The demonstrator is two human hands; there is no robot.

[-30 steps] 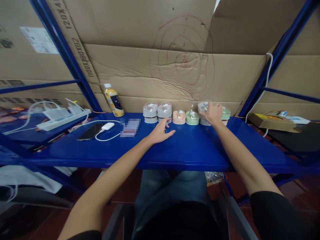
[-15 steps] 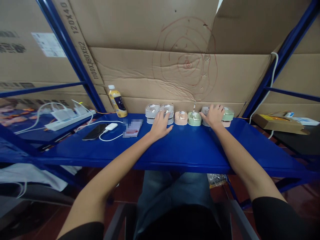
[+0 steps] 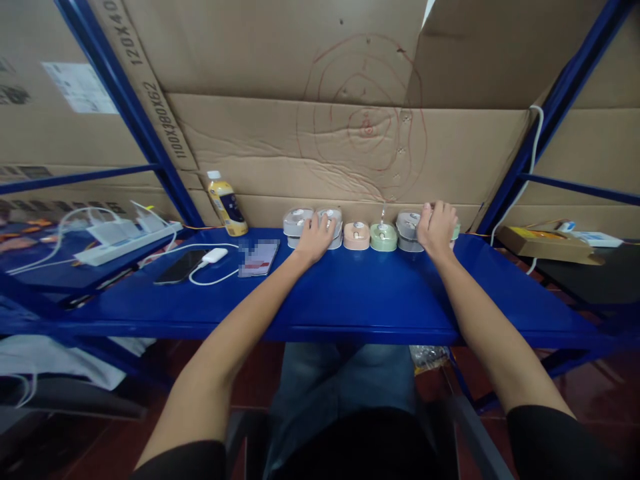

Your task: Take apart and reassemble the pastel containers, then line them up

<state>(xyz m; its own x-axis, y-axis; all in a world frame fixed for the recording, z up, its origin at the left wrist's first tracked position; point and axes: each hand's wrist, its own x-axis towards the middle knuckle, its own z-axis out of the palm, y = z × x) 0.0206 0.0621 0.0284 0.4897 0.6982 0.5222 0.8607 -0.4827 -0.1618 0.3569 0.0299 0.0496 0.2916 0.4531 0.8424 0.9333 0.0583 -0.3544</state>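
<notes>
Fingers spread, my left hand [image 3: 315, 240] rests over the front and lid of a clear-lidded grey container [image 3: 331, 217] at the right of a stacked group. Beside it in that group is another pale container [image 3: 297, 220]. My right hand [image 3: 437, 230] is curled over the top of a green container [image 3: 456, 231] at the right end of the row, which it mostly hides. Between my hands stand a pink container [image 3: 356, 236], a green container [image 3: 383, 237] and a stacked grey container [image 3: 409, 227], close to my right fingers.
On the blue table [image 3: 370, 300], to the left, are a yellow bottle [image 3: 229, 205], a dark phone [image 3: 180, 267], a second phone [image 3: 260, 258] and a white adapter with cable [image 3: 215, 255]. A power strip [image 3: 127, 243] lies far left, an open cardboard box [image 3: 550, 245] far right.
My right hand has moved right, from the stacked grey container onto the green one, and its fingers have closed. My left thumb has come in nearer its fingers. The view has shifted slightly.
</notes>
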